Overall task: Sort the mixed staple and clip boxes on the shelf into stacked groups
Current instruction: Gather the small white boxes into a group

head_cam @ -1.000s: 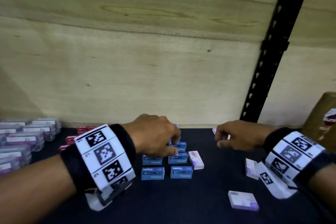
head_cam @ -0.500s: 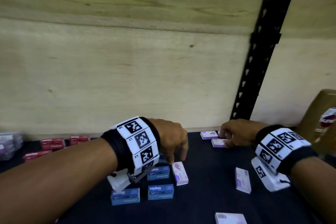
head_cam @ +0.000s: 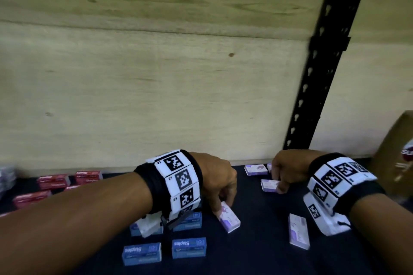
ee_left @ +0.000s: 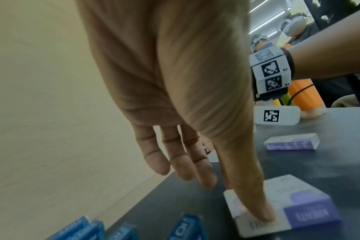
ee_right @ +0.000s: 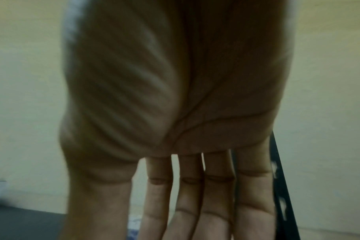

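My left hand hangs over a white-and-purple box lying flat on the dark shelf. In the left wrist view its thumb presses on that box's top while the other fingers hang fairly straight, clear of the box. Just left of it stand blue staple boxes, partly hidden by my wristband. My right hand reaches down at the back, fingertips on another white-and-purple box; the right wrist view shows straight fingers with their tips cut off.
More white-and-purple boxes lie at the back and front right. Red boxes sit at the left. A plywood back wall, a black slotted post and a brown carton close in the shelf.
My left hand has moved right from the blue boxes onto the white-and-purple box. My right hand has reached further back to the boxes by the wall.
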`<state>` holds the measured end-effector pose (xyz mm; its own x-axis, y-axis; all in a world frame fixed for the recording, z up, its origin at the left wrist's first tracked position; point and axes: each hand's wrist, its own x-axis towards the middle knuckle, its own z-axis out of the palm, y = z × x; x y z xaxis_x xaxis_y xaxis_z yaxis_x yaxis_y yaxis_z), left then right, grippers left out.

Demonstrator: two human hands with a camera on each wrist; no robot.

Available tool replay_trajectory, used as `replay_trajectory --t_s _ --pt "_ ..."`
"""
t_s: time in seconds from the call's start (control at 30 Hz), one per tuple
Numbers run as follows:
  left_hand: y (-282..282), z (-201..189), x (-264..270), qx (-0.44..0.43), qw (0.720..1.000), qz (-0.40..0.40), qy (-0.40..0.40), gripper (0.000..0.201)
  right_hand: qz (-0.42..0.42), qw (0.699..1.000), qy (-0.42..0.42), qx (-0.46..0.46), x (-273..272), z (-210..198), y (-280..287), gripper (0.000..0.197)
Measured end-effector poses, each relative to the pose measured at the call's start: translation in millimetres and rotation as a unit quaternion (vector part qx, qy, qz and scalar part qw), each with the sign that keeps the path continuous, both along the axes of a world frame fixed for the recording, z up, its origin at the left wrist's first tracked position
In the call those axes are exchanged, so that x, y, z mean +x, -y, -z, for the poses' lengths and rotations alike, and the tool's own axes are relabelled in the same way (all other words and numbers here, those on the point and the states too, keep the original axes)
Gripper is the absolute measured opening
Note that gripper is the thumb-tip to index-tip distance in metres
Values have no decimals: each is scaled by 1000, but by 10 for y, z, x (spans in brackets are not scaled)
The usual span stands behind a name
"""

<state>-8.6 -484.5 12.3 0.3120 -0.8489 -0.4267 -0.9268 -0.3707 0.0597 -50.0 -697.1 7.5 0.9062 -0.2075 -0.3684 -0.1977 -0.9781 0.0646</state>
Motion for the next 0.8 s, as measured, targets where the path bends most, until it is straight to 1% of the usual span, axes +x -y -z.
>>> replay_trajectory --t_s 0.17,0.23,0.27,0.33,0.4,0.43,0.5,0.57,0.67,0.8 --pt "72 38 36 -6 999 -28 32 29 -16 997 -82 -5 -55 -78 -33 40" --pt "95 43 76 -10 998 -45 38 29 -18 996 -90 9 -46 -84 -27 36" --pt "103 45 99 -13 998 -52 40 29 -15 997 -71 33 -25 -79 -16 31" --pt "113 51 154 -19 997 -58 41 29 -21 997 9 72 29 -77 -2 22" --pt "119 60 203 -22 997 -60 42 28 -50 994 78 56 108 -69 11 22" --pt "122 65 220 -24 997 -62 46 28 -62 993 91 40 150 -57 10 26" --pt "125 70 244 -23 996 -66 54 29 -78 993 90 13 224 -22 -11 34" --pt "134 68 260 -16 996 -66 55 30 -91 993 80 1 286 25 -41 37" --pt "160 52 281 -3 998 -54 43 32 -101 992 70 3 353 83 -65 37" --pt "187 49 319 20 998 -59 28 36 -85 995 53 1 385 83 -57 34"
